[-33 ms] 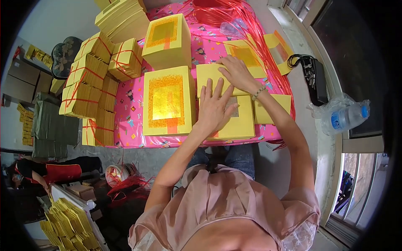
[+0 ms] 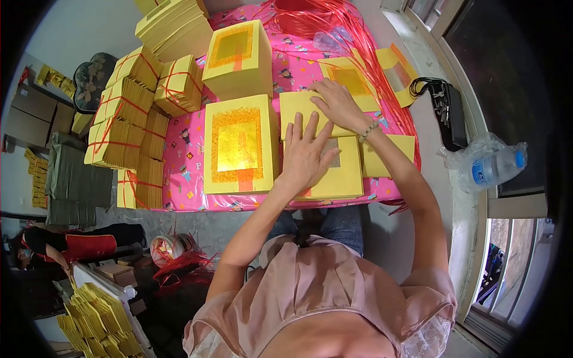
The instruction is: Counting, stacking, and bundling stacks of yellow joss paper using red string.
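Yellow folded papers (image 2: 101, 322) lie at my lower left, and near them another person (image 2: 89, 243) in black and red clothes is bending. Next come the paper bundles (image 2: 119, 122), piled up and tied with red string, at the left side of the pink tablecloth (image 2: 182, 185). On the floor below it stands a pale bucket (image 2: 166, 249), with red strings beside it. To the right of the bundles are two thick stacks, one behind the other; the nearer stack (image 2: 242, 146) shows a shining gold square in an orange frame.

Just beside this stack is the yellow paper (image 2: 343, 176) under my hands, in a pile near the table edge. My left hand (image 2: 307, 152) rests flat upon it, fingers straight and spread, taking hold of nothing. My right hand (image 2: 340, 107) reaches the far part of the paper, fingers slightly bent; whether it pinches the edge, I cannot tell. On this wrist is a beaded bracelet (image 2: 368, 132). Farther right are loose red strings (image 2: 388, 89), a black case (image 2: 450, 116) and a plastic bottle (image 2: 492, 170).
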A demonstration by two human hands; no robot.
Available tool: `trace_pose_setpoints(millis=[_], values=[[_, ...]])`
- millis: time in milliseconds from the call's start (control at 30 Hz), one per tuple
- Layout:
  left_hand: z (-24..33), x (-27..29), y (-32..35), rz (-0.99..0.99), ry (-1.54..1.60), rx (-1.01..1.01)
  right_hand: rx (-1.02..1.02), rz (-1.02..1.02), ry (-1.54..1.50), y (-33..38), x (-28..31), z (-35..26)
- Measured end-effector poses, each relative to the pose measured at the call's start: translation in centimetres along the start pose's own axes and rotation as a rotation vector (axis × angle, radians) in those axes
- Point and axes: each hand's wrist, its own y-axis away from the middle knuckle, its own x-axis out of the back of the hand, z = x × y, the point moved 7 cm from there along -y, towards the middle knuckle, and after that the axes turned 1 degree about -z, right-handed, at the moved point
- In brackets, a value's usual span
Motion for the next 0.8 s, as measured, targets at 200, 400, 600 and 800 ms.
trace_pose_setpoints(millis=[200, 400, 600, 800], values=[[-0.2, -0.2, 0.1, -0.014, 0.023, 0.008, 0.034, -0.066, -0.015, -1.2, -1.2, -0.7], [-0.2, -0.3, 0.1, -0.018, 0.028, 0.001, 0.059, -0.016, -0.035, -0.8, -1.2, -0.6], [-0.2, -0.3, 0.1, -0.01, 0.027, 0.018, 0.051, -0.047, -0.064, -1.1, -1.2, -0.6], [-0.2, -0.3, 0.2, -0.008, 0.026, 0.018, 0.053, -0.035, -0.079, -1.1, -1.3, -0.7]])
